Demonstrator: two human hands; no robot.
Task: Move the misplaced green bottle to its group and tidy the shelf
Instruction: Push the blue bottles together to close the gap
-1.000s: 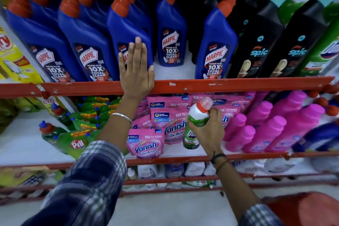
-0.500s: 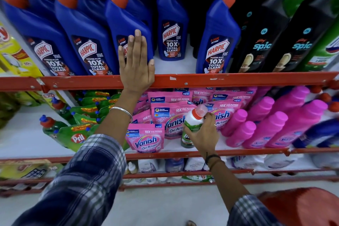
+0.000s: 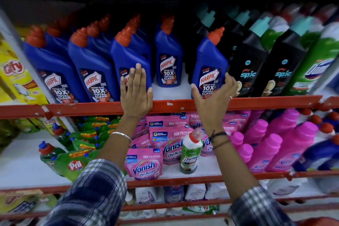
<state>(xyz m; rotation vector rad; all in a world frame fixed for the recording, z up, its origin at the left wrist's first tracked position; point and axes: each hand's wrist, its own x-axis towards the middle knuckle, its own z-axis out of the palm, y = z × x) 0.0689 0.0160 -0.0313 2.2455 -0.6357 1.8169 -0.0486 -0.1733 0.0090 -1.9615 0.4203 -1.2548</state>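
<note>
Both arms are reaching up and forward, checked sleeves pushed back off the forearms. The left hand (image 3: 136, 92) is flat, palm forward, fingers straight and pressed together pointing up, thumb out to the side, with a metal bangle on that wrist. The right hand (image 3: 213, 95) is spread wide in a loose curve, thumb low, fingers arched, ring on one finger, dark thread bands round the wrist.

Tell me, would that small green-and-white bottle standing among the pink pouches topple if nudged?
Probably. The small green-and-white plastic bottle with the red cap is tall and narrow, standing free beside the soft pink pouches, which would hardly brace it. Neither hand touches it. Its glossy label may be slippery.
</note>
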